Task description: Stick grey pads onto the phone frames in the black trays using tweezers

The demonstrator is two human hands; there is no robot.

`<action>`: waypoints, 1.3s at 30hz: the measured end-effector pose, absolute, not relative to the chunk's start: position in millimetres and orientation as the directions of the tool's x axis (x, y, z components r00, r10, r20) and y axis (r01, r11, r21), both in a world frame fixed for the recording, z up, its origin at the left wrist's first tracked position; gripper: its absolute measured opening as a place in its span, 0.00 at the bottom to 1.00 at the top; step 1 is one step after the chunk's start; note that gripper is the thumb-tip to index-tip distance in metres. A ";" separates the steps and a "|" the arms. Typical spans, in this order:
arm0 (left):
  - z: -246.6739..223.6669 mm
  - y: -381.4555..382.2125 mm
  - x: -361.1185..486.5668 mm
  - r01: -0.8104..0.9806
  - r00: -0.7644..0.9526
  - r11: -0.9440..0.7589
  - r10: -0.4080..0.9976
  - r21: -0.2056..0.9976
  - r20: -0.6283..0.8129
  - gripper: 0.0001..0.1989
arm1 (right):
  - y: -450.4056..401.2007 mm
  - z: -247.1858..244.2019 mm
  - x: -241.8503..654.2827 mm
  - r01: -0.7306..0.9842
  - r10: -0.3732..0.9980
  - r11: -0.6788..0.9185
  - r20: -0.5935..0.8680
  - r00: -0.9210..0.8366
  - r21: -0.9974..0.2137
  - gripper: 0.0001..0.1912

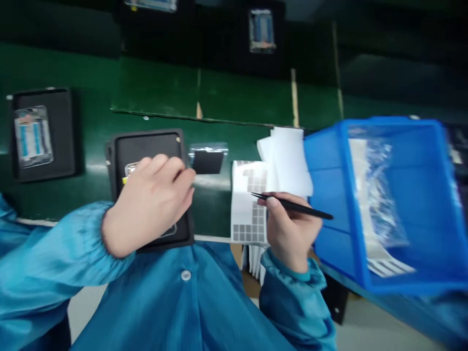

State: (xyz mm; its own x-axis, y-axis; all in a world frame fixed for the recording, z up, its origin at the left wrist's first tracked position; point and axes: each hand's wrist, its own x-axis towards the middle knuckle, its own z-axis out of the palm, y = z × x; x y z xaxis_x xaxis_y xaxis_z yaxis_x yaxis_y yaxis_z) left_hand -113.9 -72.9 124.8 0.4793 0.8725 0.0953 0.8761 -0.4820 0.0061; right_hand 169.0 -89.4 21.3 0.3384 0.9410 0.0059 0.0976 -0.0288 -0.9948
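My left hand [146, 204] is curled over a black tray [146, 146], and its fingers hide most of a clear packet with a yellow mark [128, 174] lying there. My right hand [288, 229] pinches slim black tweezers [300, 207], their tips close to a white sheet with grey square pads [248, 214]. Some pads are gone from that sheet. Just beyond the left fingers lies a clear packet holding a black square [207, 159]. White sheets [285, 161] lie behind my right hand.
A blue plastic bin [329, 195] at the right holds clear wrapping and white sheets. Another black tray [62, 141] with a clear packet sits at the left on the green mat [157, 92]. White cards [254, 258] stand below the pad sheet.
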 end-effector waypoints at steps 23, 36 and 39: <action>30.7 19.7 52.1 0.809 0.583 -0.520 0.648 0.274 -0.490 0.15 | -57.4 -30.3 229.5 0.270 0.996 0.009 0.033 0.087 -0.963 0.08; 33.7 21.7 54.8 0.825 0.562 -0.484 0.645 0.293 -0.517 0.14 | -57.0 -25.5 231.5 0.296 0.997 -0.002 0.022 0.076 -0.955 0.07; 33.3 21.9 54.6 0.825 0.562 -0.482 0.646 0.293 -0.517 0.14 | -57.1 -25.8 231.6 0.290 0.997 0.009 0.032 0.076 -0.957 0.07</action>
State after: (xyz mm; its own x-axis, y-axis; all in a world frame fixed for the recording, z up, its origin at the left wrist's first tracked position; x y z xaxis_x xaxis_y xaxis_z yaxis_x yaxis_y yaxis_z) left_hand 54.6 21.9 33.3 0.5615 0.6461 -0.5170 0.8253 -0.4825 0.2934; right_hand 231.6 -57.1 -25.8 0.0761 0.9966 0.0320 0.2902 0.0086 -0.9569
